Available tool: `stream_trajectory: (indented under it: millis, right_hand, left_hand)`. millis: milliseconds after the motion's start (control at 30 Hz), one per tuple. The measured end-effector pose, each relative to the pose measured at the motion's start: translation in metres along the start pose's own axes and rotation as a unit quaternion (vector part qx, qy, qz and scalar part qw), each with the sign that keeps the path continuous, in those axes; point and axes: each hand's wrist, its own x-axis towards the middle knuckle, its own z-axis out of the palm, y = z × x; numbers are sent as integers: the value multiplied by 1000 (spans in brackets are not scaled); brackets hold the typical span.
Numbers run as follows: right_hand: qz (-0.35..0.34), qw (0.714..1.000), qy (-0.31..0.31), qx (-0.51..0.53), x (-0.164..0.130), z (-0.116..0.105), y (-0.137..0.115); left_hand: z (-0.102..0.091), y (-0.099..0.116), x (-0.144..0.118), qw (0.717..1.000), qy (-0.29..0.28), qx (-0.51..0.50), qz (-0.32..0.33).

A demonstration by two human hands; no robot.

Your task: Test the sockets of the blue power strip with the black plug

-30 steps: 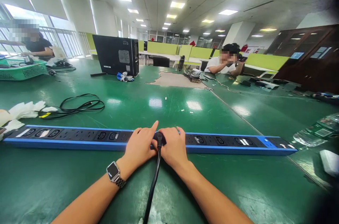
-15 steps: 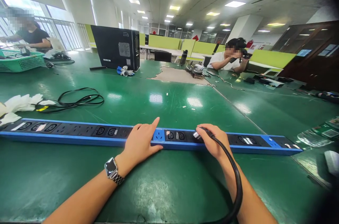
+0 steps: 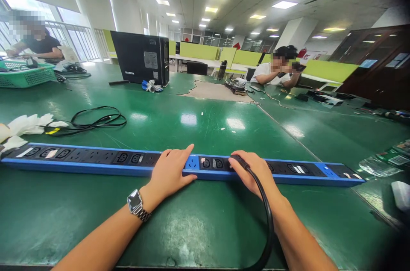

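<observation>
One green table (image 3: pixel 153 121) fills the foreground, two people (image 3: pixel 266 75) beyond it, one black computer tower (image 3: pixel 139 59) standing on it. One blue-edged power strip (image 3: pixel 96 169) lies across the near part, green tabletop showing along both long edges. The left hand (image 3: pixel 169 168) rests over its middle, thumb and forefinger spread wide; the right hand (image 3: pixel 254 172) grips one black plug (image 3: pixel 239 161) at the strip, whether seated I cannot tell.
</observation>
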Motion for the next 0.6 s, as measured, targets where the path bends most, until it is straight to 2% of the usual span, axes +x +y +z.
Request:
stream_trajectory:
  millis: [300,600]
  right_hand:
    - [-20,998,-42,-31,0,-10,-2]
    - [-75,993,-28,-90,1,-8,-4]
  left_hand:
    - [-1,1,0,1000,2,0,6]
    - [2,0,-1,1000,12,-3,13]
